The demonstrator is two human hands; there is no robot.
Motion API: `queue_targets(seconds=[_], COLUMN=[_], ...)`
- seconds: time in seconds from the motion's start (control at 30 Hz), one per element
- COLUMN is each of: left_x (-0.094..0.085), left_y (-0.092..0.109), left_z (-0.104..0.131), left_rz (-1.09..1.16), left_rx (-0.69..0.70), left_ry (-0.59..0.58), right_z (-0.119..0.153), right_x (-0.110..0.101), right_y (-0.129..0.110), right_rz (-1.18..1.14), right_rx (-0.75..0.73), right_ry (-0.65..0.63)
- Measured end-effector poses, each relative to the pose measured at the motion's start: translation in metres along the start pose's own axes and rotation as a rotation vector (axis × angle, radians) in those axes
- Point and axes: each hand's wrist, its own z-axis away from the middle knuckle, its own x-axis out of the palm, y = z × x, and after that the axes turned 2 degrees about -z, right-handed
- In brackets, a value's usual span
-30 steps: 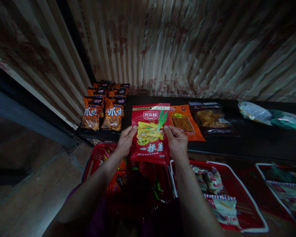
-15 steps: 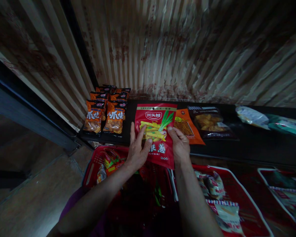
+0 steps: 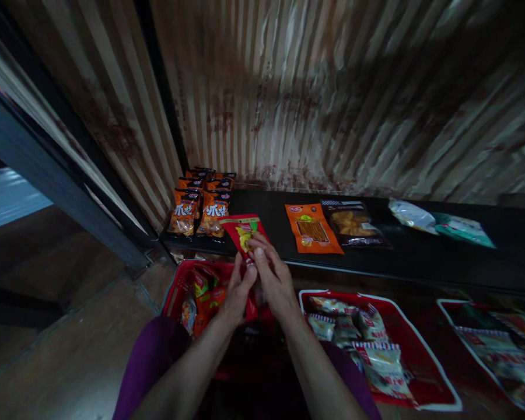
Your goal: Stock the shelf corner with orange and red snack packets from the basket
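Note:
Between my hands is a red snack bag (image 3: 257, 226) with a yellow picture, tilted and partly turned away, above the front edge of the black shelf (image 3: 262, 204). My left hand (image 3: 236, 294) grips its lower left side, thumb and fingers closed. My right hand (image 3: 271, 274) is closed over the bag's right side, fingers across its front. The bag's lower part is mostly hidden by the hands. Behind it stand several orange and black snack bags (image 3: 214, 213) in two rows. To the right, an orange bag of stick snacks (image 3: 314, 230) lies flat on the shelf.
A dark clear-fronted snack bag (image 3: 354, 223) lies right of the orange one, then a white bag (image 3: 412, 214) and a green bag (image 3: 462, 228). Red baskets (image 3: 437, 373) of snack bags sit below. A metal post (image 3: 91, 204) rises at left.
The red bag has come down and toward me, from facing me flat to tilted and narrowed. Both hands have moved closer together around it. The view has shifted a little.

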Motion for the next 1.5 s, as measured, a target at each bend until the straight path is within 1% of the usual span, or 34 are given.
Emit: queue_targets(seconds=[0.1, 0.17, 0.2, 0.23, 0.3, 0.33, 0.37, 0.4, 0.43, 0.47, 0.5, 0.53, 0.57, 0.63, 0.7, 0.8, 0.87, 1.0, 1.07, 1.17, 1.23, 1.33, 1.43, 1.5], left_x=[-0.007, -0.011, -0.013, -0.014, -0.015, -0.014, -0.013, -0.012, -0.010, -0.009, -0.007, -0.006, -0.006, -0.006, -0.008, -0.010, -0.008, 0.003, 0.010, 0.017, 0.019, 0.018, 0.019, 0.021], left_y=[0.009, 0.017, 0.021, 0.026, 0.034, 0.038, 0.042, 0.045, 0.048, 0.050, 0.051, 0.051, 0.051, 0.047, 0.041, 0.037, 0.039, 0.055, 0.065, 0.078, 0.082, 0.083, 0.080, 0.079], left_z=[0.024, 0.041, 0.049, 0.057, 0.070, 0.076, 0.080, 0.084, 0.088, 0.091, 0.094, 0.098, 0.101, 0.108, 0.114, 0.115, 0.110, 0.096, 0.089, 0.083, 0.080, 0.076, 0.075, 0.075], left_rz=[0.109, 0.126, 0.121, 0.114, 0.110, 0.115, 0.121, 0.127, 0.133, 0.140, 0.148, 0.155, 0.161, 0.161, 0.152, 0.145, 0.151, 0.193, 0.194, 0.176, 0.154, 0.119, 0.119, 0.119], left_rx=[-0.134, -0.195, -0.218, -0.235, -0.251, -0.248, -0.240, -0.232, -0.224, -0.218, -0.213, -0.209, -0.207, -0.217, -0.241, -0.244, -0.198, -0.033, 0.013, 0.029, 0.032, 0.038, 0.053, 0.044], left_ry=[0.090, 0.108, 0.104, 0.095, 0.093, 0.098, 0.100, 0.096, 0.083, 0.062, 0.038, 0.019, 0.006, -0.007, -0.024, -0.053, -0.042, 0.007, 0.022, 0.059, 0.079, 0.089, 0.126, 0.155], right_z=[0.026, 0.037, 0.041, 0.044, 0.051, 0.055, 0.061, 0.069, 0.079, 0.091, 0.103, 0.116, 0.129, 0.151, 0.165, 0.172, 0.170, 0.160, 0.158, 0.160, 0.164, 0.170, 0.173, 0.174], right_x=[0.000, -0.007, -0.013, -0.020, -0.035, -0.043, -0.049, -0.055, -0.058, -0.060, -0.060, -0.059, -0.056, -0.051, -0.048, -0.050, -0.055, -0.065, -0.067, -0.066, -0.064, -0.060, -0.057, -0.056], right_y=[-0.021, -0.036, -0.044, -0.051, -0.062, -0.066, -0.068, -0.069, -0.068, -0.067, -0.064, -0.061, -0.056, -0.047, -0.040, -0.039, -0.044, -0.052, -0.051, -0.044, -0.039, -0.035, -0.034, -0.034], right_rz=[-0.140, -0.206, -0.204, -0.172, -0.076, -0.065, -0.094, -0.154, -0.228, -0.307, -0.379, -0.438, -0.484, -0.543, -0.577, -0.548, -0.483, -0.400, -0.393, -0.410, -0.428, -0.454, -0.476, -0.477], right_rx=[0.109, 0.128, 0.101, 0.052, -0.036, -0.021, 0.056, 0.175, 0.300, 0.414, 0.499, 0.548, 0.574, 0.594, 0.599, 0.574, 0.542, 0.515, 0.527, 0.534, 0.547, 0.573, 0.562, 0.562], right_ry=[-0.053, -0.040, 0.003, 0.079, 0.287, 0.352, 0.379, 0.362, 0.306, 0.229, 0.154, 0.093, 0.072, 0.111, 0.174, 0.198, 0.188, 0.197, 0.209, 0.230, 0.261, 0.309, 0.293, 0.305])
